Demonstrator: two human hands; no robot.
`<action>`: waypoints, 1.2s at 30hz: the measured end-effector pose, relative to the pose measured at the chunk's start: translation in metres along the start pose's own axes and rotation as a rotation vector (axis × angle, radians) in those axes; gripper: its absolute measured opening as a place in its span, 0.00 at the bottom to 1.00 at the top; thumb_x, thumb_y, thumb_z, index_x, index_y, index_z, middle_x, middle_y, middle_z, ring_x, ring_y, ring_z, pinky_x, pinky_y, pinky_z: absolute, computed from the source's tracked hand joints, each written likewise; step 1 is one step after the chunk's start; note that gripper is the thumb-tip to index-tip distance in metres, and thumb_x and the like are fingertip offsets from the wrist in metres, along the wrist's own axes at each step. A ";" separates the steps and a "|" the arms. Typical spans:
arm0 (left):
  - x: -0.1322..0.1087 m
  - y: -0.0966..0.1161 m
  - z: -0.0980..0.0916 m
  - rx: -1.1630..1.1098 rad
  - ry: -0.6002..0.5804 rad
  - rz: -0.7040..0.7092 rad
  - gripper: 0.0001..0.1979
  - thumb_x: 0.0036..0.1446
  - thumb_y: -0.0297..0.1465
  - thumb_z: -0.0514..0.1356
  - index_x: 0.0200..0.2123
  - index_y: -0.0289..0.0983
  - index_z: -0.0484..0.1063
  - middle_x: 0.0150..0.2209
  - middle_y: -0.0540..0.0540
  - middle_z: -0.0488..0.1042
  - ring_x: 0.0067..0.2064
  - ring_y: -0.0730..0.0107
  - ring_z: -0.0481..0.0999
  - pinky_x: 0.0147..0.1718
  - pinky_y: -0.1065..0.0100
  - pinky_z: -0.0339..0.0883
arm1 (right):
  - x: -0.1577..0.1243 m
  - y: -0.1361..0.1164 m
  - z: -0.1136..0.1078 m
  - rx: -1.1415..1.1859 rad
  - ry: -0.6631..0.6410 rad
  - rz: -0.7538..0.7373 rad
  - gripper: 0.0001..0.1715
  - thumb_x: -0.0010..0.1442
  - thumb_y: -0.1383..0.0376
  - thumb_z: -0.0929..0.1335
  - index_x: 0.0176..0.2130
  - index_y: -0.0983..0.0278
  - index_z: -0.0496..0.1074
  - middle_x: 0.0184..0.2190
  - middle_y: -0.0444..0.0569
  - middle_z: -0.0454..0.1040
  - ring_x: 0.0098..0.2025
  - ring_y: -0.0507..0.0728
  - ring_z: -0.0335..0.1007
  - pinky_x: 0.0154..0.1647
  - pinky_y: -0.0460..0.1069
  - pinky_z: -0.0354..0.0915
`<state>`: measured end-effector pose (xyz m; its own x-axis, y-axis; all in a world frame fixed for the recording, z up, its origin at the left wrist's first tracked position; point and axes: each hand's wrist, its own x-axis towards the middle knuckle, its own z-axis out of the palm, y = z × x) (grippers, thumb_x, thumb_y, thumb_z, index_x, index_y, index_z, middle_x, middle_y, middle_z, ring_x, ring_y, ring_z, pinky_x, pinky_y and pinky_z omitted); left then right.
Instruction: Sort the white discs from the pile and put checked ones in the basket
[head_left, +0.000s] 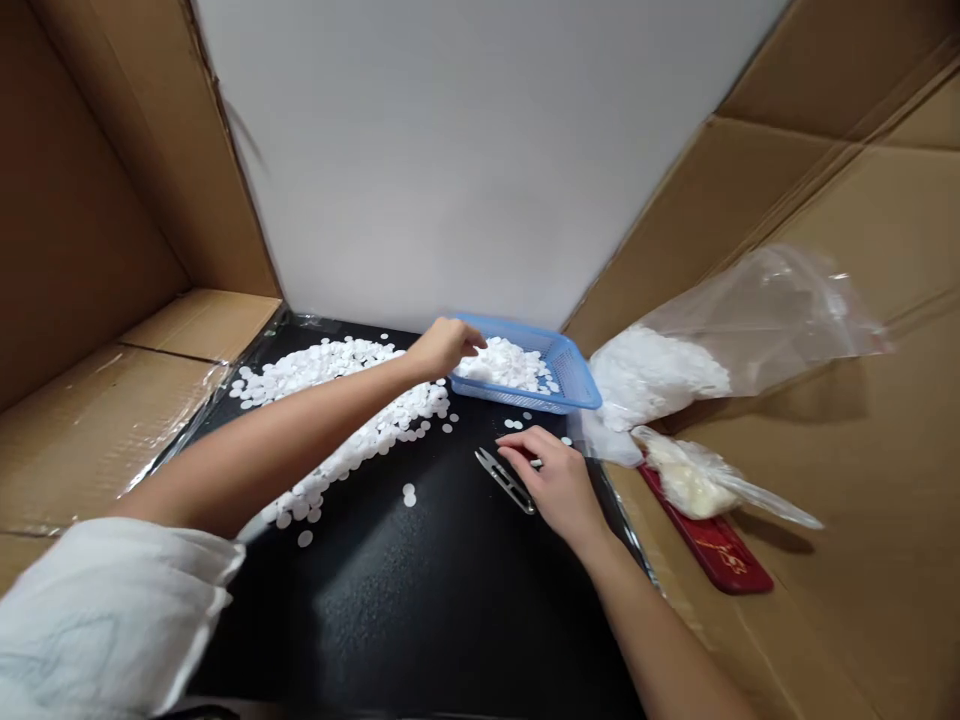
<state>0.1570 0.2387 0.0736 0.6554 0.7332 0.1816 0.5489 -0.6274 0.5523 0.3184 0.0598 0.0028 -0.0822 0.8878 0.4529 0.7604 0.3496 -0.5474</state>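
Observation:
My left hand [442, 346] reaches across to the near edge of a blue plastic basket [574, 375] holding small white discs. Its fingers are curled together over the rim; what they pinch is hidden. My right hand [556, 478] rests palm down on the black surface [450, 590], fingers loosely spread, its fingertips touching a pair of metal thread snips [504, 478]. A large pile of white discs [341, 400] lies on the black surface to the left of the basket, under my left forearm.
Cardboard walls [862, 480] enclose the black surface left and right, with a white panel [465, 150] behind. A clear bag of white discs [675, 370], a smaller bag of pale material [686, 475] and a red flat case [712, 550] lie at the right.

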 end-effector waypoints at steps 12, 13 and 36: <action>-0.263 -0.045 -0.008 0.388 0.114 -0.051 0.28 0.71 0.42 0.50 0.68 0.35 0.57 0.69 0.36 0.58 0.71 0.53 0.54 0.65 0.48 0.58 | -0.006 -0.072 0.080 -0.022 -0.343 -0.366 0.29 0.71 0.62 0.61 0.69 0.62 0.57 0.68 0.59 0.59 0.70 0.66 0.53 0.64 0.65 0.61; -0.272 -0.046 0.001 0.448 0.107 -0.057 0.34 0.70 0.46 0.50 0.70 0.34 0.52 0.70 0.34 0.55 0.71 0.52 0.52 0.65 0.47 0.56 | 0.002 -0.078 0.088 -0.057 -0.374 -0.350 0.31 0.72 0.61 0.60 0.70 0.61 0.53 0.70 0.57 0.55 0.72 0.66 0.47 0.66 0.66 0.59; -0.321 0.005 0.028 0.559 -0.063 0.201 0.43 0.64 0.57 0.47 0.72 0.38 0.44 0.70 0.40 0.55 0.72 0.54 0.51 0.68 0.52 0.43 | -0.064 -0.095 0.064 -0.253 -0.552 -0.382 0.35 0.67 0.64 0.67 0.69 0.62 0.56 0.71 0.66 0.49 0.71 0.74 0.45 0.63 0.70 0.62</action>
<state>-0.0366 -0.0072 -0.0046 0.7947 0.5795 0.1804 0.5897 -0.8076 -0.0035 0.2102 -0.0109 -0.0191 -0.6358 0.7623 0.1212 0.7338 0.6456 -0.2116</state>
